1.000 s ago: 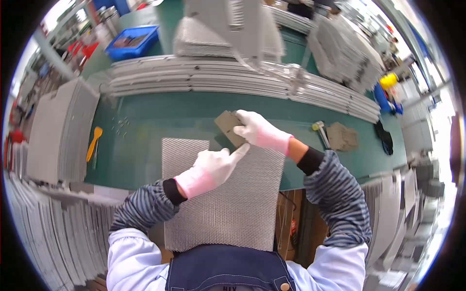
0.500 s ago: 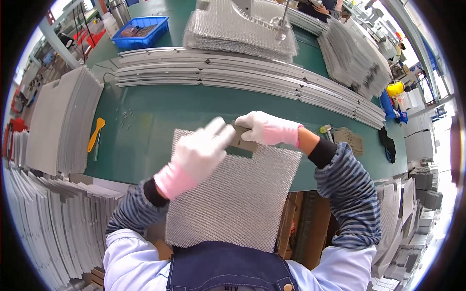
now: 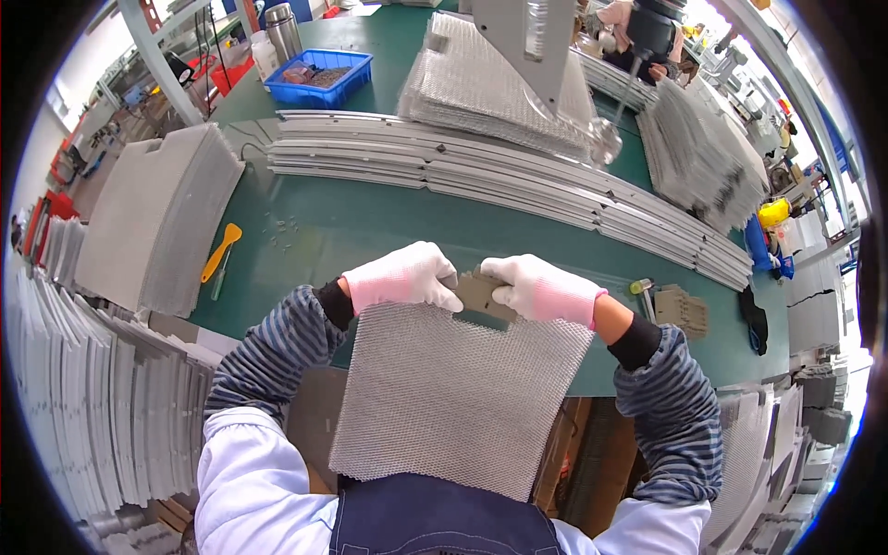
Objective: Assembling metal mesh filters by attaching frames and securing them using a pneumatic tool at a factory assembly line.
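Between my gloved hands is a small flat grey-brown plate (image 3: 477, 294). My left hand (image 3: 407, 276) pinches its left end, fingers closed. At the other end my right hand (image 3: 544, 289) grips it with thumb and bent fingers. The plate sits at the notch in the top edge of a silver mesh sheet (image 3: 449, 398), which rests against my front and reaches over the table edge. Whether the plate is seated in that notch I cannot tell. Several similar small plates (image 3: 683, 311) are piled right of my right hand, beside a hammer with a yellow-green head (image 3: 640, 287).
Long metal strips (image 3: 370, 153) lie across the green table (image 3: 342, 217). Behind them are a mesh stack (image 3: 499, 83) and a blue bin (image 3: 324, 91). An orange scraper (image 3: 222, 250) lies at left, near a panel stack (image 3: 157, 222). A black strap (image 3: 754, 319) lies at right.
My left hand has come down from above the mesh sheet and closed on the plate's left end. My right hand still holds the plate. The whole view has shifted a little.
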The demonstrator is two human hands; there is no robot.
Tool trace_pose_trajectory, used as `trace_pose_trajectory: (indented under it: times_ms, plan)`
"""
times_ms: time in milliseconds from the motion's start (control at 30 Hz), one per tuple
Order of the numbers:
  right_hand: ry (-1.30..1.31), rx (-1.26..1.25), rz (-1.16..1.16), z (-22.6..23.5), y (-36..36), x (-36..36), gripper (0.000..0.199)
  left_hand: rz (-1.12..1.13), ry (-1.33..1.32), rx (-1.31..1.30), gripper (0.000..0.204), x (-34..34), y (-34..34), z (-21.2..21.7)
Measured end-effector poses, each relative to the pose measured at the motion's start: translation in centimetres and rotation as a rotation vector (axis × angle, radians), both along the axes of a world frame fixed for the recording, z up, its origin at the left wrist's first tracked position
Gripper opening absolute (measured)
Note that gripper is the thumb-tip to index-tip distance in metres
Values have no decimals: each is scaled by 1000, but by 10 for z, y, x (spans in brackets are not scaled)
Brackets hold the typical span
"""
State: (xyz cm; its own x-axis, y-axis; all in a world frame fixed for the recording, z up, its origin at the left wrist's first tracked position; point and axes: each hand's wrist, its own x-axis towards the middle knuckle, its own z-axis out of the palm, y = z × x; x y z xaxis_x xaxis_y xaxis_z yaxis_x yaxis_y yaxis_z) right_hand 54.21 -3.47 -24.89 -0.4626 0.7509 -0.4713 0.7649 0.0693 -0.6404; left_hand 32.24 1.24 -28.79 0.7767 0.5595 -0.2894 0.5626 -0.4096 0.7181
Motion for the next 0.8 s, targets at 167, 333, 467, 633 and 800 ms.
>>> trace_pose_trajectory:
  times_ms: [167, 333, 467, 633, 800]
  plan:
    - [38, -11, 94, -20, -9, -7, 34, -4, -96, -72, 28, -11, 2, 0]
    - [-151, 205, 84, -34, -26, -11, 57, 21, -52, -53, 27, 0, -2, 9]
    - [-292, 151, 208, -11, -15, -19, 48, 3, -42, -13, 26, -1, -6, 9]
    - [-97, -242, 89, -18, 7, -16, 39, -25, -138, 36, 25, 1, -9, 12]
    - [-37, -186, 0, -24, -1, -17, 33, -38, -103, 49, 25, -4, -12, 16]
